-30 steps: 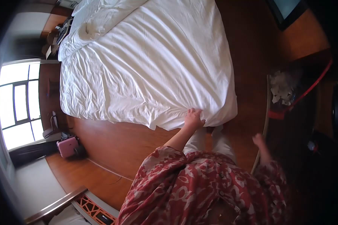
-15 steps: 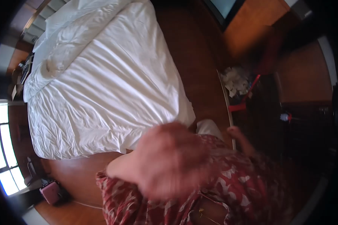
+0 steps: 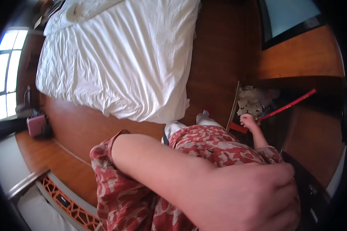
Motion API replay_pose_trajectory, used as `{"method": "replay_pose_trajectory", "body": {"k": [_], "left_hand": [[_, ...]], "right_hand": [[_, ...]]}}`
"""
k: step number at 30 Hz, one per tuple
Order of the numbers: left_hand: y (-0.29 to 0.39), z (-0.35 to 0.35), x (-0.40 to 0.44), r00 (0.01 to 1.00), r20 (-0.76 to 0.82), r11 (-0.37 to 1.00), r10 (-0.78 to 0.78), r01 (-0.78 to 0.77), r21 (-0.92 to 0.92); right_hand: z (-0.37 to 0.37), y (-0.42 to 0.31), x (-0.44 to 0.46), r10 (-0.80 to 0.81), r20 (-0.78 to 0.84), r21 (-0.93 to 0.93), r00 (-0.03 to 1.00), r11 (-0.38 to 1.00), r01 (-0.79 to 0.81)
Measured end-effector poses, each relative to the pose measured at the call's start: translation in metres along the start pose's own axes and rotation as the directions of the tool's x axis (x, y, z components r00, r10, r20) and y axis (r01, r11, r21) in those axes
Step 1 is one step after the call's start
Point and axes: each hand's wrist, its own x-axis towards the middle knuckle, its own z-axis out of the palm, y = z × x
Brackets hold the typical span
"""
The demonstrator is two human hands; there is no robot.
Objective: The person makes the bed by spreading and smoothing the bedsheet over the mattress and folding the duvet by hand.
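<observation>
My left hand is large and close to the camera at the lower right, its arm crossing in front of my body. Its fingers are curled in, and whatever they may hold is hidden. Farther down, my right hand is closed beside a pile of crumpled white paper scraps. A long red stick slants up and right from near this hand, and a flat red piece shows just below it. I cannot tell whether the right hand grips the stick or only overlaps it in view.
A bed with a rumpled white cover fills the upper left. A pink suitcase stands on the wooden floor. At right are a wooden cabinet and a dark-framed screen. A chair-like frame with orange lattice is lower left.
The view has turned, so the bed sits higher. My left hand has swung right and lower, from blurred to clearer. My right hand now overlaps the red pieces, having been apart from them.
</observation>
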Motion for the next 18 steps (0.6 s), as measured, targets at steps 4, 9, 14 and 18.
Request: {"method": "replay_pose_trajectory", "body": {"k": [4, 9, 14, 18], "left_hand": [[-0.018, 0.025, 0.018, 0.997, 0.065, 0.997, 0.041, -0.045, 0.059], [-0.022, 0.005, 0.027, 1.000, 0.010, 0.971, -0.012, 0.010, 0.238], [-0.071, -0.049, -0.058, 0.891, -0.288, 0.858, -0.350, 0.428, 0.283], [-0.172, -0.064, -0.131, 0.491, -0.529, 0.419, -0.692, 0.870, 0.259]], "right_hand": [[-0.053, 0.009, 0.012, -0.028, -0.071, 0.157, 0.997, 0.987, 0.039], [-0.048, 0.023, 0.016, 0.048, -0.061, 0.207, 0.997, 0.978, -0.034], [-0.037, 0.017, 0.038, 0.133, 0.197, -0.116, 0.971, 0.987, -0.112], [-0.060, -0.033, 0.072, 0.078, 0.158, -0.050, 0.984, 0.996, -0.071]]}}
